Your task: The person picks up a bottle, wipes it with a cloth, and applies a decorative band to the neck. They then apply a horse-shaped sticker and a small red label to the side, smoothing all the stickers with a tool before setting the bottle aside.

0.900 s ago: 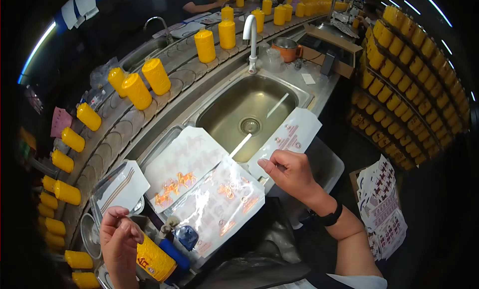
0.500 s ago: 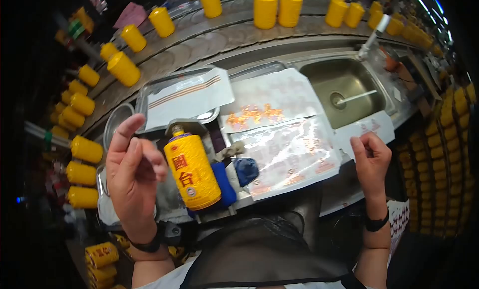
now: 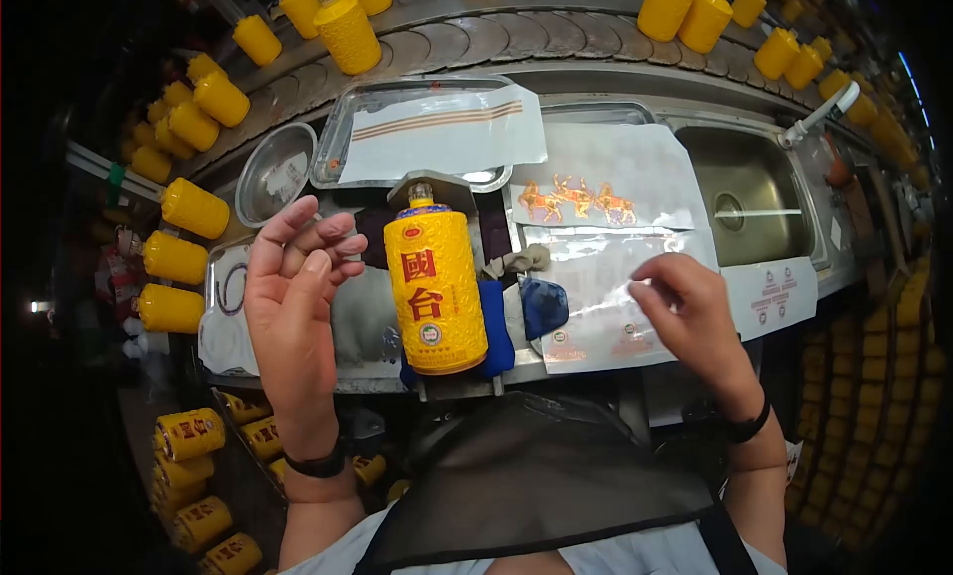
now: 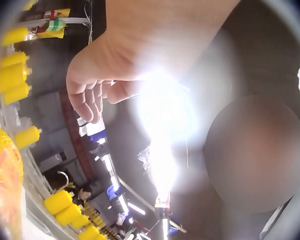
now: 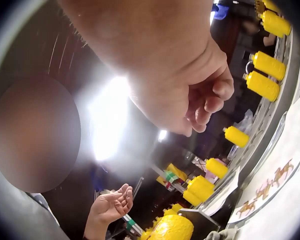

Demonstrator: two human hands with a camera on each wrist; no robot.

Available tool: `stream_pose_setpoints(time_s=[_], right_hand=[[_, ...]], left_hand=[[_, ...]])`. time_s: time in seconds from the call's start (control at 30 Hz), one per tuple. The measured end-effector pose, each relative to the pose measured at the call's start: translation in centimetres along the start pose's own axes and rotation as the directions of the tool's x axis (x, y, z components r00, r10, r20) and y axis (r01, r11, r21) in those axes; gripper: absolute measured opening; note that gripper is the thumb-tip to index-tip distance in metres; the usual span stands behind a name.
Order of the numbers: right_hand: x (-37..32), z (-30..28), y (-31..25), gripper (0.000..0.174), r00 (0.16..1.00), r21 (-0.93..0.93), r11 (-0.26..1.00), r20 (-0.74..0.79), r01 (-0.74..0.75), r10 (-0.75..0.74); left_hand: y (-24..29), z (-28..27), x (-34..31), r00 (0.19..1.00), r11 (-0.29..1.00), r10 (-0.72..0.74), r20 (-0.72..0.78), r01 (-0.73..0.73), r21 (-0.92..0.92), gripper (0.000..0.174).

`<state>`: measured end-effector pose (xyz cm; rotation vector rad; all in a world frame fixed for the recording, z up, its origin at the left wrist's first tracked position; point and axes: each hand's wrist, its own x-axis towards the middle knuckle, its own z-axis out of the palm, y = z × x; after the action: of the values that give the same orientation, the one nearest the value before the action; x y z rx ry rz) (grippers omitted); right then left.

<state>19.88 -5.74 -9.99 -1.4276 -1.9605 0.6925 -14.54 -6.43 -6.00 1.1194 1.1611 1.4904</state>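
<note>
A yellow embossed bottle with red characters lies in a cradle with blue padding, its neck pointing away from me. Left of it, my left hand is raised with loosely bent fingers and nothing visible in them. My right hand hovers over the right edge of a glossy decal sheet, its fingers loosely curled and thumb near the index finger. In the right wrist view no object shows in that hand. Orange-gold horse-shaped decals lie on a white sheet beyond the glossy one.
A striped sheet lies on a metal tray, beside a round bowl. A blue cloth pad sits right of the bottle. The sink is at right. More yellow bottles stand along the conveyor behind.
The head view has swung left and down, bringing the bottle to the middle. My left hand has come up beside the bottle, and its fingers have spread a little.
</note>
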Motion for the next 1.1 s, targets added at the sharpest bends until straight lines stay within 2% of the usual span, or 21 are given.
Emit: stream_pose_setpoints(time_s=[0.07,0.1,0.2,0.37,0.7,0.83,0.93,1.03,1.1], right_hand=[[-0.1,3.3,-0.2,0.027,0.984,-0.025,0.993,0.139,0.118,-0.113],[0.0,4.5,-0.3,0.033,0.972,-0.113,0.980,0.190,0.162,-0.139],[0.4,7.4,-0.7,0.040,0.971,-0.255,0.955,0.221,0.151,-0.095],[-0.3,10.0,0.0,0.048,0.982,-0.368,0.923,0.182,0.112,-0.046],[0.1,11.0,0.2,0.048,0.982,-0.250,0.966,0.157,-0.064,0.106],[0.6,10.8,0.3,0.052,0.968,-0.257,0.960,0.192,-0.111,0.163],[1.0,10.8,-0.1,0.049,0.971,-0.276,0.952,0.159,-0.130,0.178],[1.0,10.4,-1.0,0.035,0.918,0.045,0.941,0.241,-0.335,0.315],[0.5,9.9,-1.0,0.027,0.921,0.283,0.884,0.229,-0.372,0.315]], left_hand=[[-1.3,-0.8,-1.8,0.998,0.999,-0.037,-0.041,0.038,0.010,0.042],[-1.8,-1.1,-2.6,0.997,0.998,-0.053,-0.055,0.055,0.034,0.041],[-2.7,-2.1,-3.8,0.995,0.994,-0.092,-0.049,0.094,0.048,0.039],[-3.7,-3.1,-4.1,0.991,0.991,-0.132,-0.035,0.132,0.012,0.037],[-5.1,-4.3,-2.3,0.980,0.980,-0.198,-0.012,0.198,-0.028,0.035],[-5.6,-4.7,-1.6,0.975,0.975,-0.222,0.010,0.223,-0.020,0.036],[-6.2,-5.0,-1.4,0.973,0.975,-0.221,0.060,0.222,-0.003,0.036],[-6.9,-5.2,-1.5,0.967,0.973,-0.230,0.109,0.226,0.045,0.041],[-7.2,-5.1,-1.8,0.963,0.972,-0.228,0.140,0.216,0.097,0.048]])
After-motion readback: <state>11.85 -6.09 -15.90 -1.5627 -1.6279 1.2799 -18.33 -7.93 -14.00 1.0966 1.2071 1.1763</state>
